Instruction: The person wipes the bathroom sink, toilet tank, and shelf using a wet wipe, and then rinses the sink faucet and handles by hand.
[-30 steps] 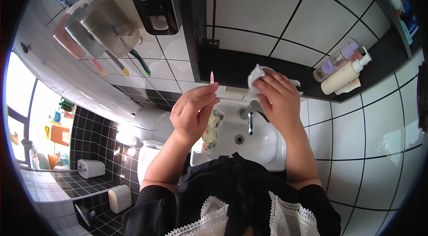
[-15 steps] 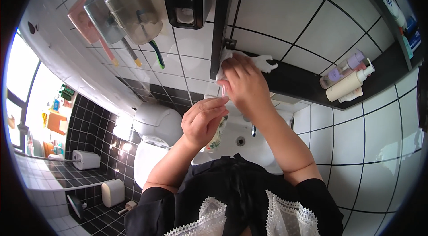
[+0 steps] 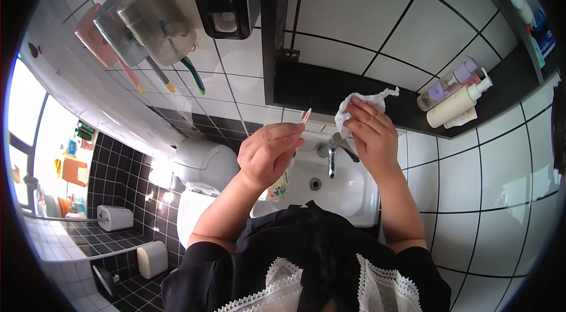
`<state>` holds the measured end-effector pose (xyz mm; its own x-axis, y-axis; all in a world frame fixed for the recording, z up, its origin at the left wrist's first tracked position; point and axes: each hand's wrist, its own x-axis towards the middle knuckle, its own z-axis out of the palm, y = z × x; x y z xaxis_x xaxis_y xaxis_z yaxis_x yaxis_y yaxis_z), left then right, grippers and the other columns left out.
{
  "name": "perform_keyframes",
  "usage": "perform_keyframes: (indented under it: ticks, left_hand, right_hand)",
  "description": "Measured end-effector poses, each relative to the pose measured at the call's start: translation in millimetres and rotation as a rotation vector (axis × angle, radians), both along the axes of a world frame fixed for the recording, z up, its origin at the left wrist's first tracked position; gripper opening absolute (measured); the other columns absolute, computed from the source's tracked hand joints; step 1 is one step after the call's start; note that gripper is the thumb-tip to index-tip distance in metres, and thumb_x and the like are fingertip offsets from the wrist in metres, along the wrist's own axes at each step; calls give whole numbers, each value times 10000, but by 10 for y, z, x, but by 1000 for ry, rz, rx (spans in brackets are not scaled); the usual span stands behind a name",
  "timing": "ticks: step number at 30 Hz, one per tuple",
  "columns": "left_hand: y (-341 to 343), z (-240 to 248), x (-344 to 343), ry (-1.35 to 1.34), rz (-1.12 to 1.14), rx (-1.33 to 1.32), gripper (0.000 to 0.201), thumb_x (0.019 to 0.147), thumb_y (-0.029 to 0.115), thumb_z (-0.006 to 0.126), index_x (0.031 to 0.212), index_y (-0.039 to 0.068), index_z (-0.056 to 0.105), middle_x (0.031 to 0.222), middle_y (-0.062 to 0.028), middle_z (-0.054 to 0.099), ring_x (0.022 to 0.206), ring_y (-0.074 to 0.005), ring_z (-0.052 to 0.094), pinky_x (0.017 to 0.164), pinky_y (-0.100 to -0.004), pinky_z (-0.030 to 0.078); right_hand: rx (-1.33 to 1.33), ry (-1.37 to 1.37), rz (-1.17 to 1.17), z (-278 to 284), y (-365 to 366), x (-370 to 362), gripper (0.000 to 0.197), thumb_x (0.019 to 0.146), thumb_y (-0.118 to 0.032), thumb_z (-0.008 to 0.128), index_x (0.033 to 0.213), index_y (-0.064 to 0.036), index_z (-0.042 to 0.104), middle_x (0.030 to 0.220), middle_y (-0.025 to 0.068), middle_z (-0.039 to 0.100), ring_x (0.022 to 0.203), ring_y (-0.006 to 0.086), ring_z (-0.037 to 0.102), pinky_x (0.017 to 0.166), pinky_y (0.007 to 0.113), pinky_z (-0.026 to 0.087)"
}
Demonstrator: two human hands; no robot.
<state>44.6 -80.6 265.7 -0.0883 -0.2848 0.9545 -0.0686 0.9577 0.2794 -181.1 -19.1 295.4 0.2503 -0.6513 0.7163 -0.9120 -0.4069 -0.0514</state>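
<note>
My left hand is left of the faucet, its fingers pinched on a slim pink object that points up. Its exact kind is too small to make out. Below that hand, a floral-patterned packet shows at the left side of the sink; whether the hand touches it is hidden. My right hand holds a crumpled white tissue with closed fingers, at the front edge of the black shelf.
Below my hands are the white sink and its metal faucet. Pump bottles stand at the shelf's right end. Cups with toothbrushes and a black dispenser hang upper left. A white toilet is at left.
My right hand has moved right with the tissue, away from the shelf's left corner and my left hand. The left hand stays nearly in place, the pink object now tilted more to the right.
</note>
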Motion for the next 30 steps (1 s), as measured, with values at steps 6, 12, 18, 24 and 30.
perform_keyframes:
  ticks: [6,12,18,24,30]
  left_hand:
    - [35,-20,131,72,38,131,148,890,-146,582,953,-37,504,932,-219,683,816,-258,713,710,-351,615]
    - [179,-104,247,465,-201,509,84,956,-92,535,1003,-30,502,1022,-204,647,929,-213,666,819,-357,613]
    - [179,-167,415,572,-171,629,64,974,-38,563,1003,-3,518,1009,-171,657,902,-183,646,832,-322,596]
    - [170,-195,354,535,-238,638,99,962,-71,564,1013,-7,507,1034,-182,656,953,-201,663,858,-345,595]
    - [209,-250,339,501,-293,593,180,914,-185,529,1013,-39,495,1081,-220,651,1004,-243,682,908,-354,575]
  right_hand:
    - [185,-711,143,64,-241,382,235,924,7,621,1151,-28,671,905,105,701,739,172,645,694,266,508]
    - [60,-546,278,55,-650,787,263,895,-37,654,1150,-89,692,1026,103,696,805,217,665,709,302,548]
    - [-75,-146,154,-14,-656,931,256,839,-120,698,1081,-195,731,916,32,640,808,209,641,662,334,540]
    - [-136,-21,131,133,-716,838,226,780,-178,726,1002,-206,763,846,8,567,762,224,583,625,359,488]
    - [3,174,153,183,-667,789,219,773,-175,703,957,-262,783,805,3,545,763,209,561,721,345,460]
